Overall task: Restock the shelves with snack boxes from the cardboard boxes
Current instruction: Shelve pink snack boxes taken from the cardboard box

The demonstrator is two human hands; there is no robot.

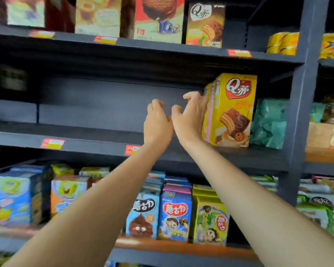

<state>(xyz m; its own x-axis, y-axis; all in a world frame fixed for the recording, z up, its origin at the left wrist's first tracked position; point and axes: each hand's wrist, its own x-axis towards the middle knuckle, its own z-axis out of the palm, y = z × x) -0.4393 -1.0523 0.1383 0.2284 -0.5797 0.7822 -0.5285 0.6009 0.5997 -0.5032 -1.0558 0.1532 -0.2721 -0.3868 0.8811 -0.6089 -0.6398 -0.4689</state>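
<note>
Reaching up to the middle shelf (104, 139), both hands are out in front with nothing in them. The left hand (157, 124) has its fingers curled loosely, a narrow half-closed shape, and it touches nothing. The right hand (188, 117) is spread a bit wider, and its fingertips rest on the side of the yellow cake boxes (230, 110). The two hands sit right next to each other, almost touching at the thumbs.

The yellow cake boxes stand upright in a tight row at the right end of the middle shelf, with the picture facing out so shoppers can see it. They are pushed next to a green bag (268, 124), close to the dark post (301, 112). The right hand looks like it is pressing the row over to that side, to keep it neat and leave room.

Most of the middle shelf to the left is bare, so lots more boxes are still needed there. No cardboard box shows here, so I cannot tell where the next ones will come from.

Above, more cake boxes (205, 24) fill the top shelf. Below, blue snack boxes (175, 214) stand in rows.
</note>
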